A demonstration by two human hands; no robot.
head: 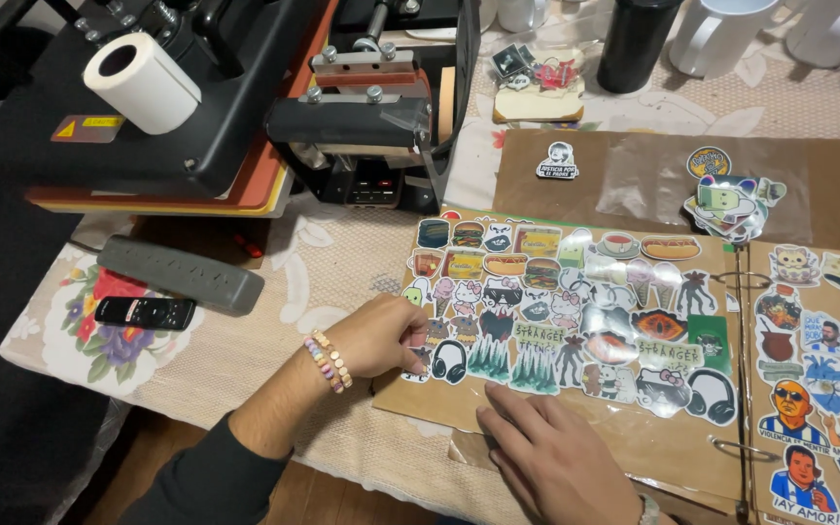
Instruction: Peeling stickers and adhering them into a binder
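Note:
A brown ring-binder page (624, 437) covered with many colourful stickers lies open on the table. My left hand (381, 338), with a beaded bracelet at the wrist, rests at the page's left edge, its fingertips pinching at a small sticker (418, 340) there. My right hand (546, 452) lies flat on the bare lower part of the page, fingers spread, just below a row of tree and headphone stickers (512, 365). A second sticker page (828, 369) sits to the right of the binder rings.
A black heat press (196, 107) with a white paper roll (143, 83) stands at the back left. A grey bar (182, 274) and a black remote (145, 312) lie on the floral cloth. Loose stickers (731, 199), a dark tumbler (639, 44) and white mugs (717, 34) are at the back right.

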